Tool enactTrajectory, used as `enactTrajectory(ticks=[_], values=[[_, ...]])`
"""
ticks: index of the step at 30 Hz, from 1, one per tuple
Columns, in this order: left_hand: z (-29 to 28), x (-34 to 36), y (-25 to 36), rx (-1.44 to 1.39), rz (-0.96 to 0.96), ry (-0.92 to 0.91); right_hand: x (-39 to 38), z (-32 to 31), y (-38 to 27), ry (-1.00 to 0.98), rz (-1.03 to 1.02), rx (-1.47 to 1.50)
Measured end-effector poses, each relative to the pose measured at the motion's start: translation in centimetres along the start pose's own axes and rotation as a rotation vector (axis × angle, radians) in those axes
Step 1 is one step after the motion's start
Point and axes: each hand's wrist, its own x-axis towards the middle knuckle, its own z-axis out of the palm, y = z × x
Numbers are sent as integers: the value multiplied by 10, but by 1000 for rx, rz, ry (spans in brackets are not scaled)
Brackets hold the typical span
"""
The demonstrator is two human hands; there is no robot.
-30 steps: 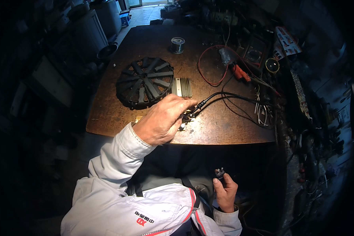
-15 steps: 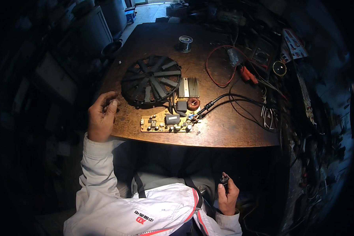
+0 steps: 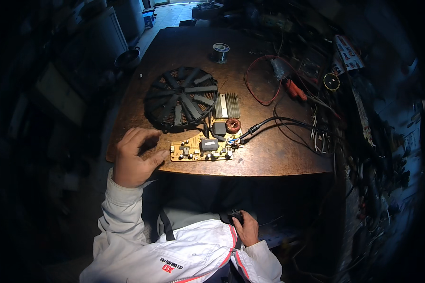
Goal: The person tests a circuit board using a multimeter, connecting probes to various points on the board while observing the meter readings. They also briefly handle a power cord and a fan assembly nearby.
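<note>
Down at the near left edge of the table (image 3: 278, 160), the left hand (image 3: 132, 158) rests with fingers spread and empty, thumb just beside the circuit board (image 3: 204, 149), as if to steady it. Beyond the board lies a black round coil (image 3: 182, 98). Below the table edge, the right hand (image 3: 245, 227) is closed around a small dark object (image 3: 236, 216), kept low by the lap.

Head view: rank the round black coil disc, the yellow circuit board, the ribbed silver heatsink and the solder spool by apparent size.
1. Round black coil disc
2. Yellow circuit board
3. Ribbed silver heatsink
4. Solder spool, though it lies farthest away.
</note>
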Motion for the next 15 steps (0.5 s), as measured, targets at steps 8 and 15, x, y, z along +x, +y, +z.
enactTrajectory(ticks=[8,15], values=[[22,8,15,97,205,-156,6,4,7,-31,53,-33],[21,9,23,231,403,-104,4,7,14,87,-18,54]])
